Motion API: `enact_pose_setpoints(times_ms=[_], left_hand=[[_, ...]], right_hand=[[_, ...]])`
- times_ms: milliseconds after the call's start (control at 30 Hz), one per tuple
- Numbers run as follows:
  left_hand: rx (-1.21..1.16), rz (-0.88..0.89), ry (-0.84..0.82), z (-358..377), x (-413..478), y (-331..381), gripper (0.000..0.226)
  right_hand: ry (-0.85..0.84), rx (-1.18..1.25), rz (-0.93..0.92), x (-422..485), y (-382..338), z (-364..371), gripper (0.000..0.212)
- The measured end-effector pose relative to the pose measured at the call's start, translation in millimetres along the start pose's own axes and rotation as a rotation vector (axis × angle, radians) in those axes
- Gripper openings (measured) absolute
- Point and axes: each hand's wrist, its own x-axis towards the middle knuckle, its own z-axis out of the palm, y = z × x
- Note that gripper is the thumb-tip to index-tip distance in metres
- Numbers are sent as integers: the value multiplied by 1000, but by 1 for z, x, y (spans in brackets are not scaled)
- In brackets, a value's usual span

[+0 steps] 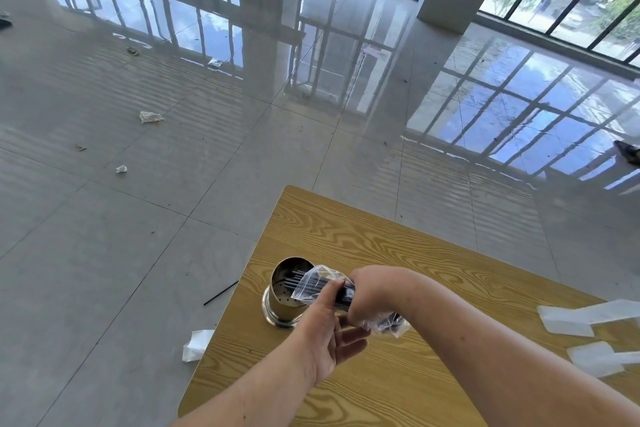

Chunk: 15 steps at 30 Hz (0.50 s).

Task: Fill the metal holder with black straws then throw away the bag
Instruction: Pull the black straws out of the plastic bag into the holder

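A round metal holder (281, 302) with a perforated inside wall stands near the left edge of the wooden table (398, 253). A clear plastic bag (311, 282) full of black straws (298, 277) is tilted with its open end at the holder's mouth, straw tips poking into it. My right hand (372, 295) grips the bag around its middle from above. My left hand (327, 329) pinches the bag near its open end with thumb and forefinger, its other fingers stretched out under the bundle. The bag's closed tail (393, 322) sticks out behind my right hand.
Several white plastic wrappers (588, 319) lie at the table's right side. On the tiled floor left of the table lie one black straw (220, 293), a white crumpled paper (195, 345) and other scraps (150, 116). Windows and a pillar stand far behind.
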Motion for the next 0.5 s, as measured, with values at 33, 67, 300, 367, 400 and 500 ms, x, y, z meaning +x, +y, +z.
enact_pose_setpoints(times_ms=[33,67,300,367,400,500], left_hand=[[-1,-1,2,0,0,0,58],[-1,-2,4,0,1,0,59],[-2,-1,8,0,1,0,59],[-5,-1,8,0,0,-1,60],[-6,-2,9,0,0,-1,60],[-7,-4,11,0,-1,-2,60]], right_hand=[[-3,4,2,1,0,0,44],[-6,7,3,1,0,-1,44],[-14,8,21,2,0,-1,42],[-19,13,31,2,0,-1,43],[-20,14,33,1,0,-1,43],[-19,14,29,0,0,0,45]])
